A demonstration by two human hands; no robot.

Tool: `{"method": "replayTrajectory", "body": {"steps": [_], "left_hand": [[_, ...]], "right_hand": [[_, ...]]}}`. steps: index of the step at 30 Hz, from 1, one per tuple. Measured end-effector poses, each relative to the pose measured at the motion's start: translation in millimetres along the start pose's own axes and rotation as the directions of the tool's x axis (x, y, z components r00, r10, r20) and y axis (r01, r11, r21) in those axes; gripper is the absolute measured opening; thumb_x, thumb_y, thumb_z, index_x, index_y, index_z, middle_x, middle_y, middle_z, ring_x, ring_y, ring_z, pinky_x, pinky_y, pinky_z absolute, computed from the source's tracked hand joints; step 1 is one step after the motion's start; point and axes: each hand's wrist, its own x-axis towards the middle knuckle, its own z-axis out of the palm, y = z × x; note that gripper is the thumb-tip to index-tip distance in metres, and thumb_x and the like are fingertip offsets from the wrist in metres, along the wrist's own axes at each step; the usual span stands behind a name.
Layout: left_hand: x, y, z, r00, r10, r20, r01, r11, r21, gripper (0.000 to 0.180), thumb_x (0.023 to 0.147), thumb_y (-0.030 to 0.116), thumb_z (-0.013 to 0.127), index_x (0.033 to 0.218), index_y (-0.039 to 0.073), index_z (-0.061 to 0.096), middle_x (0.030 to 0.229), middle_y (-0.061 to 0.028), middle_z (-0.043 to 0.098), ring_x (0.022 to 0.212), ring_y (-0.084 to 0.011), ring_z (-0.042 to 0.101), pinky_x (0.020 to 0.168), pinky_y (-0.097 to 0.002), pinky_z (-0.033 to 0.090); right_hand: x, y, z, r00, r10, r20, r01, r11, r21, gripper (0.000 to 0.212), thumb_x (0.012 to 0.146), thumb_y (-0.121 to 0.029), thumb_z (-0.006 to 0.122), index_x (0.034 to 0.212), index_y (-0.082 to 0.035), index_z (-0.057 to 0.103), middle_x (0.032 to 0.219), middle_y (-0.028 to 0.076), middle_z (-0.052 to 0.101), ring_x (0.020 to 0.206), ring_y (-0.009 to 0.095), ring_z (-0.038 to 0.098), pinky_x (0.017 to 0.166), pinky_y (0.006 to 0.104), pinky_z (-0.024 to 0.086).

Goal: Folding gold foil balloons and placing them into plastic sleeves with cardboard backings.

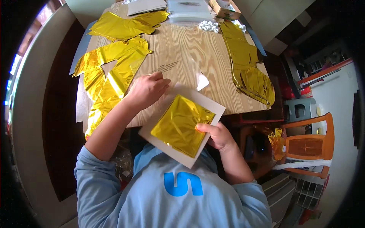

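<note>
At the table point(224, 91) edge, my right hand point(221, 136) pinched foil point(181, 125) to card point(205, 102); left hand point(148, 90) curled, hold unclear. Likely backing step; next needed flat foil.

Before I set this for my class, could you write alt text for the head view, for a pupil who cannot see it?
A person's right hand holds a pale card with a gold foil square on it, thumb on the foil. The left hand is near the card's far corner. Gold foil shapes lie on the wooden table.
</note>
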Motion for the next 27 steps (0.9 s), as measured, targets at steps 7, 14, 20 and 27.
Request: {"method": "replayTrajectory", "body": {"steps": [7, 14, 20, 27], "left_hand": [[5, 11, -18, 0.965, -0.088, 0.246, 0.092, 0.996, -0.005, 0.013, 0.091, 0.02, 0.066, 0.093, 0.007, 0.069, 0.092, -0.013, 0.064, 0.085, -0.0355, 0.069, 0.075, -0.0457, 0.056], [18, 16, -39, 0.939, -0.097, 0.331, 0.068, 0.993, 0.1, 0.02, 0.085, 0.004, 0.066, 0.105, 0.005, 0.071, 0.095, -0.0166, 0.064, 0.085, -0.0384, 0.068, 0.074, -0.047, 0.055], [26, 28, -41, 0.929, -0.097, 0.358, -0.005, 0.962, 0.273, 0.012, 0.084, 0.002, 0.061, 0.094, 0.001, 0.068, 0.099, -0.018, 0.064, 0.09, -0.0364, 0.07, 0.076, -0.0444, 0.058], [31, 33, -46, 0.948, -0.046, 0.314, -0.053, 0.952, 0.301, 0.013, 0.085, 0.003, 0.061, 0.096, 0.0, 0.066, 0.095, -0.0173, 0.066, 0.087, -0.0355, 0.071, 0.073, -0.0437, 0.059]], "right_hand": [[-2, 6, 38, 0.897, -0.413, -0.158, 0.336, 0.869, -0.364, 0.028, 0.095, -0.006, 0.064, 0.121, 0.004, 0.061, 0.114, 0.01, 0.067, 0.102, 0.019, 0.064, 0.092, 0.0339, 0.05], [-10, 13, 52, 0.777, -0.623, -0.097, 0.441, 0.646, -0.623, 0.028, 0.097, -0.006, 0.064, 0.123, 0.007, 0.06, 0.112, 0.015, 0.07, 0.099, 0.024, 0.068, 0.088, 0.0355, 0.052], [-12, 17, 57, 0.774, -0.617, -0.142, 0.413, 0.661, -0.626, 0.028, 0.098, -0.005, 0.064, 0.123, 0.007, 0.06, 0.115, 0.012, 0.068, 0.102, 0.019, 0.063, 0.093, 0.033, 0.049], [-14, 15, 63, 0.757, -0.637, -0.148, 0.45, 0.671, -0.59, 0.027, 0.099, -0.004, 0.063, 0.123, 0.008, 0.058, 0.111, 0.013, 0.069, 0.099, 0.02, 0.065, 0.09, 0.0343, 0.051]]}}
